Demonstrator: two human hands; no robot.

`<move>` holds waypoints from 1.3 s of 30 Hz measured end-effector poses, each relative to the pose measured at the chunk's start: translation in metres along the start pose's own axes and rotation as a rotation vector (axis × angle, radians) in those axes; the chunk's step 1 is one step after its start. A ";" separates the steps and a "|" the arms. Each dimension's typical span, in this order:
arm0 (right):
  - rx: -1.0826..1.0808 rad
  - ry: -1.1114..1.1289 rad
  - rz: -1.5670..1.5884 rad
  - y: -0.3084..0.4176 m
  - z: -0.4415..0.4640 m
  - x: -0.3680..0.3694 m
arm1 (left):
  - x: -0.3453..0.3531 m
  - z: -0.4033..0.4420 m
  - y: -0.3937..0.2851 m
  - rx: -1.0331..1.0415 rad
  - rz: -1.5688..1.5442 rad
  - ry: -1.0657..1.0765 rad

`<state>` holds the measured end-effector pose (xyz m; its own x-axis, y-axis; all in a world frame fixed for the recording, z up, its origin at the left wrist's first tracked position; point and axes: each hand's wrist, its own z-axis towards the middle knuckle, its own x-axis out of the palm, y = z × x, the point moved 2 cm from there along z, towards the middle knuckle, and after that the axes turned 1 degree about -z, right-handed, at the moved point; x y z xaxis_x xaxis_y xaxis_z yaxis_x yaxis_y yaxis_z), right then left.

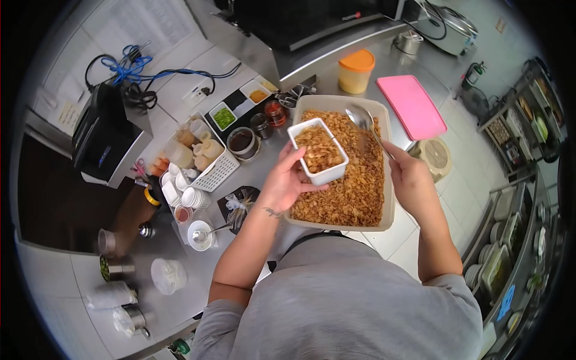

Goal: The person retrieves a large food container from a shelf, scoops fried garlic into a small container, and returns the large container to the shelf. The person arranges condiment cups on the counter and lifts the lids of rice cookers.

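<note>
My left hand (pixel 287 180) is closed around a small white square container (pixel 329 174), which is filled with brown, crispy-looking flakes. It is held above a large beige tub (pixel 389 198) with a deep bed of the same brown flakes (pixel 342 201). In my right hand (pixel 414 180) is the handle of a metal spoon (pixel 360 117). The spoon's bowl hangs over the far part of the tub, right of the small container. Whether anything lies in the spoon cannot be made out.
A pink lid (pixel 411 107) and an orange-lidded tub (pixel 356 72) stand beyond the big tub. To the left are a white basket of bottles (pixel 219 170), a dark sauce container (pixel 242 143) and a white bowl (pixel 200 236). A steel oven-like appliance (pixel 324 45) overhangs the counter's back.
</note>
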<state>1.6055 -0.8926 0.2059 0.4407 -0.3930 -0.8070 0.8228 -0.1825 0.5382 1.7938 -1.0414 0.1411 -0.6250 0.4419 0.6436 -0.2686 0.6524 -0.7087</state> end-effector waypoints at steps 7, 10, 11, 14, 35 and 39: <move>0.162 0.257 -0.345 -0.043 -0.005 0.036 | -0.071 -0.001 -0.060 0.185 0.233 -0.230; 0.102 0.369 -0.451 -0.043 -0.012 0.057 | -0.115 0.039 -0.084 0.187 0.273 -0.368; 0.073 0.406 -0.455 -0.037 -0.011 0.056 | -0.133 0.056 -0.091 0.185 0.267 -0.390; 0.122 0.473 -0.440 -0.021 -0.008 0.053 | -0.181 0.108 -0.108 0.200 0.296 -0.472; 0.238 0.441 -0.469 -0.021 -0.009 0.060 | -0.323 0.281 -0.156 0.212 1.755 -1.151; 0.309 0.453 -0.524 -0.013 -0.012 0.053 | -0.295 0.242 -0.166 0.027 2.115 -0.786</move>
<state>1.6223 -0.9000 0.1533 0.1787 0.2113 -0.9609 0.8566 -0.5140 0.0463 1.8451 -1.4292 -0.0015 -0.0088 0.0120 -0.9999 0.9585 -0.2848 -0.0119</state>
